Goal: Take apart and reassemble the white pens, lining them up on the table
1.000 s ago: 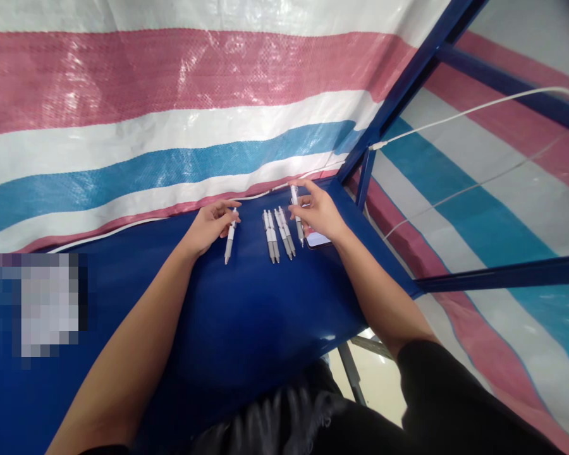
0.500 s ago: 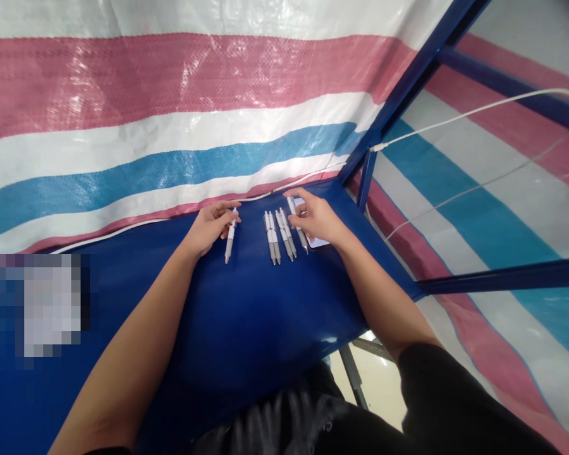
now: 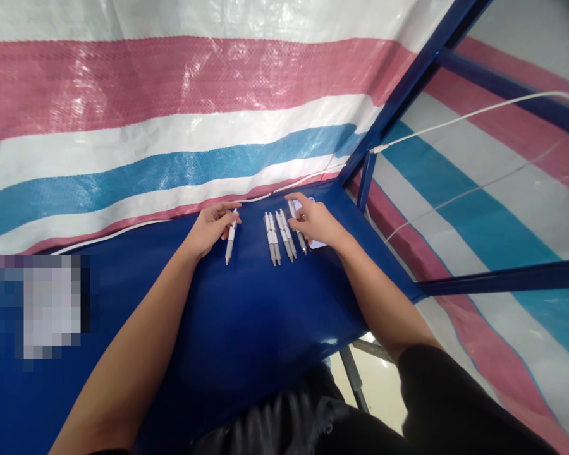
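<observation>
Clamping fingers (image 3: 228, 217), left hand (image 3: 214, 226) and right hand (image 3: 313, 218) are each pinching a retractable pen (image 3: 230, 243), presumably light, stiff, best held mid-barrel.

Four white-and-grey pens (image 3: 275, 239) lie paired between a matching left pen (image 3: 230, 244) and right pen (image 3: 301, 241).

1. Near the bottom edge, my black clothing (image 3: 360, 422) carries a short line of thin, pale lettering (image 3: 323, 429); it is too small and soft for me to read the word.
2. The white and gray pens (image 3: 272, 239) on my table (image 3: 246, 335) show no print I can make out; any marking on them is too fine.
3. My phone (image 3: 319, 244) has a pale, lit screen, partly covered, with nothing legible.
4. The pixelated patch (image 3: 52, 303) at far left hides whatever might be written there.
</observation>
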A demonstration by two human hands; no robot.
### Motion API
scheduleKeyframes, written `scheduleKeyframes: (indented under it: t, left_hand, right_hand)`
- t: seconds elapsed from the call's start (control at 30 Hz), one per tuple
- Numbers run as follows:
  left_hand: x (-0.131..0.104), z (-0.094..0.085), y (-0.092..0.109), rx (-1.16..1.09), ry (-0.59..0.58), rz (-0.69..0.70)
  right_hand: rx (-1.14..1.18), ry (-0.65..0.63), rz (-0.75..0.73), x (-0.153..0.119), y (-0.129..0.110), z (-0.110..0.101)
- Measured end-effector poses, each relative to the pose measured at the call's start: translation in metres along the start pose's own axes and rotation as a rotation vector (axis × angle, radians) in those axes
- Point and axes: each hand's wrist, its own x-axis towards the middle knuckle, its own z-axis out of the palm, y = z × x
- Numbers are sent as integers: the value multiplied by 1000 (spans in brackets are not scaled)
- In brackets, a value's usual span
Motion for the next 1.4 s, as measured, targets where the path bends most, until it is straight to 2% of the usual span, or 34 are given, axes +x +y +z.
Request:
scheduleKeyframes:
  t: [0.13, 0.3, 0.43, 0.83, 1.0, 1.1, 1.17, 1.23, 1.3, 1.4]
  left_hand:
    - [1, -1, -2, 10, -4, 0]
    - [1, -1, -2, 23, -10, 10]
    - [1, 0, -2, 20, -2, 11]
    - [2, -2, -6, 32, -18, 55]
    - [1, -1, -5, -38, -23, 43]
    - [1, -2, -6, -102, -9, 38]
    - [0, -1, -5, -152, 1, 43]
    - [-2, 3, -1, -197, -7, 65]
    - [-5, 10, 5, -225, -17, 111]
    - [-9, 21, 14, -241, 36, 217]
  right_hand:
    - [-97, -30, 10, 0, -1, 3]
    - [-295, -50, -68, 0, 0, 10]
    - [-379, -71, -49, -1, -1, 14]
    - [-581, 4, 27, -12, -23, 14]
    - [-580, -44, 40, -15, -29, 13]
    - [-579, 3, 33, -16, -32, 11]
    - [-546, 32, 30, -18, -37, 11]
    - [-413, 18, 4, -22, -43, 14]
    - [-181, -76, -50, -27, -49, 19]
    - [187, -314, -116, -29, -53, 30]
